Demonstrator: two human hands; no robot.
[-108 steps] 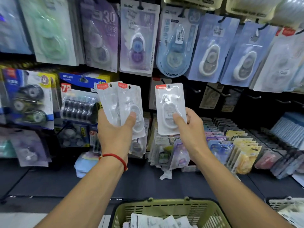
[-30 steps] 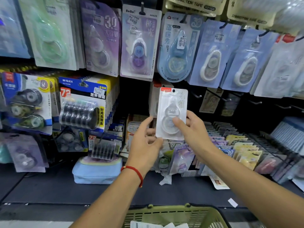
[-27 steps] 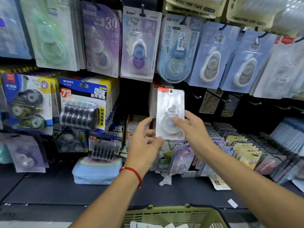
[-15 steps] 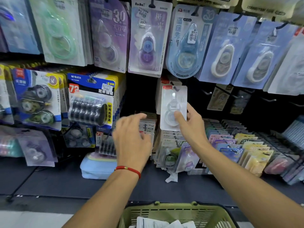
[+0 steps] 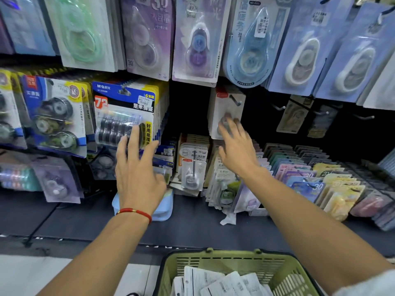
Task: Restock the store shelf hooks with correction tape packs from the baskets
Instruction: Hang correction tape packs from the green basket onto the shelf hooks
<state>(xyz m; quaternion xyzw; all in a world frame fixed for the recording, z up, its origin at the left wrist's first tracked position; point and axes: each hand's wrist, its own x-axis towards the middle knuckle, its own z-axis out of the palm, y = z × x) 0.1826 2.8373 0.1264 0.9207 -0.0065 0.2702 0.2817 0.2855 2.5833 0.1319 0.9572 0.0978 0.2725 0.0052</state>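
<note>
The white correction tape pack [image 5: 227,112] now hangs on its hook [image 5: 234,100], released by the right hand [image 5: 235,150], and both this and the left hand [image 5: 136,169] are open and empty, so the next pack must come from the green basket [image 5: 224,261].

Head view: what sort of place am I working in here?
Most likely a stationery shop aisle. Carded correction tape packs hang in rows, like the purple blister pack; bare metal hooks jut from the dark back panel; a green plastic shopping basket of white packs sits below.

dark shelf [image 5: 192,223], pale blue pouch [image 5: 164,208] and tape packs [image 5: 307,186] on it
</note>
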